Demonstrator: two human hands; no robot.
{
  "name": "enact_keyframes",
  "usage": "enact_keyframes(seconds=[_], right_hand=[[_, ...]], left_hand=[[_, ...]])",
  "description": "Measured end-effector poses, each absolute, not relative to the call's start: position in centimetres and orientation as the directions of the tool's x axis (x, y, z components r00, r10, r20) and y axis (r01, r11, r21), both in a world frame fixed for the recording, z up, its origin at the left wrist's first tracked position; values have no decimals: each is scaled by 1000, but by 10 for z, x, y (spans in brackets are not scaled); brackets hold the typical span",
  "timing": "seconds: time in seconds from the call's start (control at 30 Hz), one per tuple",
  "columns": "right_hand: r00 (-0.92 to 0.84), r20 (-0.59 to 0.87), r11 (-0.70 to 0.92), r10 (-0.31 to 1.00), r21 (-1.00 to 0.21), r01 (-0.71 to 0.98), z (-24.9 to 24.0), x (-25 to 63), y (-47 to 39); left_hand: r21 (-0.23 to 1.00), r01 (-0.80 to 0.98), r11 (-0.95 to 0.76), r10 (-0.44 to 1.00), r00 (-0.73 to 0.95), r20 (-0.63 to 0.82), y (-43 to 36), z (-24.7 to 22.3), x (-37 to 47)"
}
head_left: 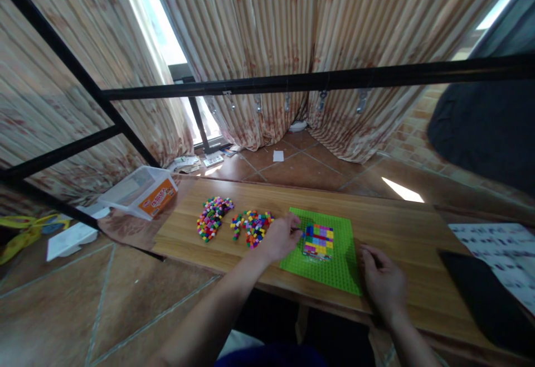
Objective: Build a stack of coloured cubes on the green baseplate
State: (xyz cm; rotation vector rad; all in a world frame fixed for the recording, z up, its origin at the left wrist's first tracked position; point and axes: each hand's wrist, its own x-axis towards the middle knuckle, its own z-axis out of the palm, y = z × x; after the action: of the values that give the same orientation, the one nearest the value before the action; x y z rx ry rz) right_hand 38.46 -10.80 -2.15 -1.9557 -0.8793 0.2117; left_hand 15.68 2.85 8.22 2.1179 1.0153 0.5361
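Observation:
A lime-green studded baseplate (345, 233) lies on the wooden table, bearing a block of toy bricks (320, 240) in rows of yellow, pink, purple, red and blue. My left hand (286, 238) hovers over the plate's left edge, just left of the block. Its fingertips are pinched together, and whatever is between them is too small to make out. Beside the plate's right edge rests my right hand (384, 282), fingers curled in, with no object visible in it. Two piles of loose bricks lie on the left: one nearer pile (253, 225) partly behind my left hand, and one farther pile (212, 216).
A clear plastic box (144, 188) with an orange label stands past the table's left end. On the right lie a black flat object (480, 294) and a printed sheet (497, 244). A black metal bar (267, 84) with hooks crosses in front of the curtains.

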Motion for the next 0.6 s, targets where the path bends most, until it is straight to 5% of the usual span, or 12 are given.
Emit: enact_keyframes(seconds=[0.37,0.6], right_hand=[[739,184,-311,648,-822,477,-20,384,-106],[734,190,-302,652,-823,481,-19,383,-107]], left_hand=[[725,481,-493,714,700,22,47,94,174],[780,489,-390,791,611,12,47,76,182]])
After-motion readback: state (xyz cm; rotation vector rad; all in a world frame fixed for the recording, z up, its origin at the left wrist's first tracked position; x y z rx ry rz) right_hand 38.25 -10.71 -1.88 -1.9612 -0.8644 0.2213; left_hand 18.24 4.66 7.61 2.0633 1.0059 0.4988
